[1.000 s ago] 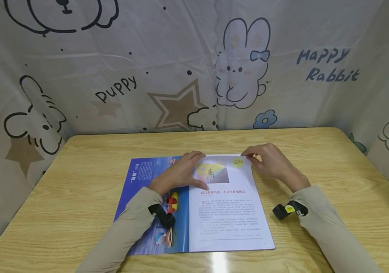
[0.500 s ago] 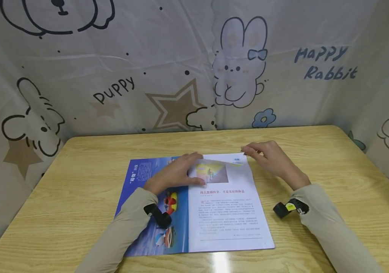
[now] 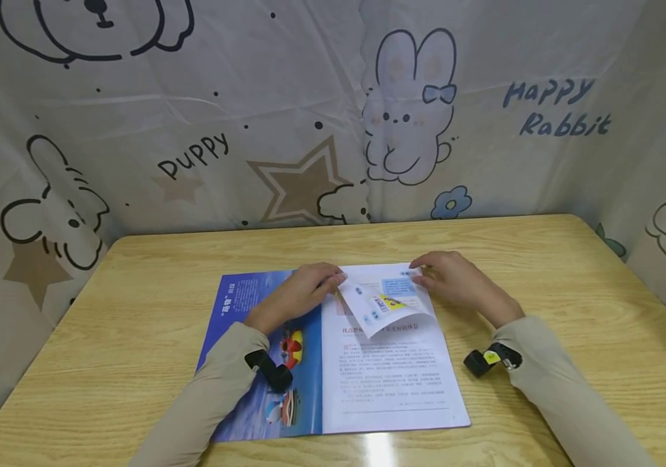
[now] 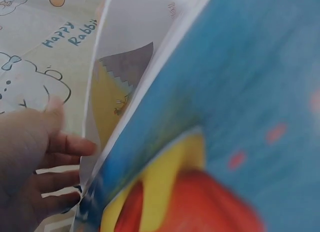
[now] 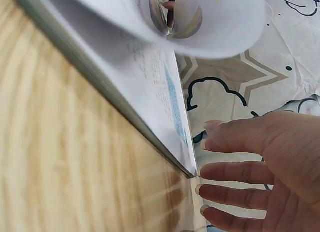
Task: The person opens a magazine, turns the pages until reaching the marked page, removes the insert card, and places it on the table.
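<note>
A magazine (image 3: pixel 393 389) lies spread on the wooden table, with a blue printed page (image 3: pixel 303 415) on the left and a white text page on the right. One leaf (image 3: pixel 368 318) is lifted along its top and curled over, its corner hanging toward the middle of the right-hand page. My left hand (image 3: pixel 297 295) touches the top edge near the spine; in the left wrist view its fingers (image 4: pixel 75 144) reach the paper and the thumb stands apart. At the top right corner my right hand (image 3: pixel 458 282) has straight fingers (image 5: pixel 235 172) close to the page edge, holding nothing visible.
The wooden table (image 3: pixel 152 311) extends around the magazine on every side. A pale curtain (image 3: pixel 286 78) printed with cartoon animals and words hangs behind and beside it.
The leaf's top right corner has lifted and curled down to the left, exposing a page with a blue box. My left thumb has moved up toward its fingers; the right hand has shifted slightly down.
</note>
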Demonstrator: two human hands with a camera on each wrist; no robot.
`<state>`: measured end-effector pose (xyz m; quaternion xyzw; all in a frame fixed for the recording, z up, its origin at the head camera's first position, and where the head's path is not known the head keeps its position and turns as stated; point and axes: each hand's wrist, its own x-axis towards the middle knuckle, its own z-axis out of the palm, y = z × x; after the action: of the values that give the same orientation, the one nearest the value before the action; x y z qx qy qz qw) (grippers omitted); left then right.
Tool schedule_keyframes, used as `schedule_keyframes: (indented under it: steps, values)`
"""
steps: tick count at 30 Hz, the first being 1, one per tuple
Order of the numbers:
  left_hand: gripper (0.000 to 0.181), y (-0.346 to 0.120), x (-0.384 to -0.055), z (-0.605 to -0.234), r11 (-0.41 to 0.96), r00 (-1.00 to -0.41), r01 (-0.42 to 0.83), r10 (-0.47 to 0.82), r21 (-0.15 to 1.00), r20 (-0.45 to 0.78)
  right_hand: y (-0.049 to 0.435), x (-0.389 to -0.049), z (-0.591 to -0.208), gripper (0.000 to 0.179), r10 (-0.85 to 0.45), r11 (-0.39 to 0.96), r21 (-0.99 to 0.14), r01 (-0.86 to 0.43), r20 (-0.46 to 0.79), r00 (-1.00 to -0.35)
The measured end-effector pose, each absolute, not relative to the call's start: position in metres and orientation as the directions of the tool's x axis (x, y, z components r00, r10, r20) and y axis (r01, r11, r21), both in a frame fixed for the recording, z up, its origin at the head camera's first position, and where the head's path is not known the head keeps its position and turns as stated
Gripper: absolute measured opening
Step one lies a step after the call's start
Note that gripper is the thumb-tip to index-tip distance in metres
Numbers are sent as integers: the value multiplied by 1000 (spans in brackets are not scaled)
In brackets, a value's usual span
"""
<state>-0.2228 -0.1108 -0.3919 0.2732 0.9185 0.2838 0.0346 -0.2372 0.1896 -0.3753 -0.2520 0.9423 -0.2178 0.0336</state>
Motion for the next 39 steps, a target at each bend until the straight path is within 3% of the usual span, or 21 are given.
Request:
schedule_keyframes:
  steps: [7, 11, 17, 26, 39]
  values:
    - [15, -107, -223, -390, 724, -906, 384, 415, 573, 82, 185, -236, -377, 34, -517, 780, -391, -489, 36, -855]
    - [16, -107, -223, -390, 726, -916, 366, 391, 582, 89, 184, -237, -379, 43, -515, 791, -381, -478, 5, -857]
    - [32, -109, -219, -390, 751, -885, 416, 464, 513, 39, 181, -235, -379, 50, -522, 792, -389, -469, -34, -852]
    - [28, -111, -215, -393, 740, -860, 470, 506, 481, 62, 179, -233, -383, 60, -496, 805, -400, -437, -51, -867]
    - [27, -117, -210, -393, 691, -823, 537, 555, 484, 120, 178, -233, -380, 60, -469, 825, -384, -414, -59, -881]
